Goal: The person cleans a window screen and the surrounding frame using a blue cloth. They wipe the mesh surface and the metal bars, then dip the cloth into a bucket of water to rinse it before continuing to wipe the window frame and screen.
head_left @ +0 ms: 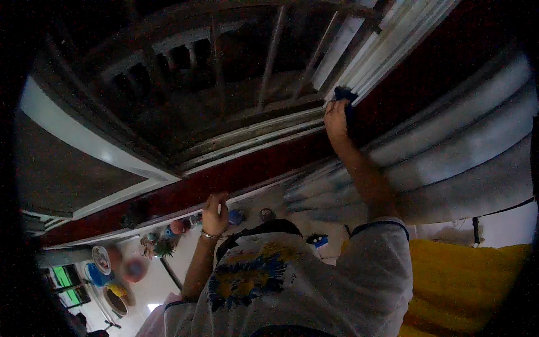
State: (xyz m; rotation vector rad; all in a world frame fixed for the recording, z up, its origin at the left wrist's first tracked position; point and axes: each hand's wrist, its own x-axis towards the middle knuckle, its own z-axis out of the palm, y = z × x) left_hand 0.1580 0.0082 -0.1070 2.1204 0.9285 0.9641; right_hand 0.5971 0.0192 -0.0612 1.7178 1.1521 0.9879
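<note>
My right hand (pixel 336 119) is closed on a dark blue cloth (pixel 346 94). It presses the cloth against the lower right corner of the white window frame (pixel 368 70), where the side rail meets the bottom track (pixel 258 130). My left hand (pixel 214 217), with a bangle on its wrist, is at the near edge of the dark red sill (pixel 224 178). Its fingers are loosely bent, with the thumb apart, and nothing shows in them. Dim light blurs the finger details of both hands.
Metal bars (pixel 271 59) stand beyond the window opening. A white-framed sliding panel (pixel 106 153) is at the left. Pale curtains (pixel 449 146) hang at the right, above a yellow cover (pixel 466 283). Below the sill are small potted plants (pixel 164 248) and several round tubs (pixel 135 269).
</note>
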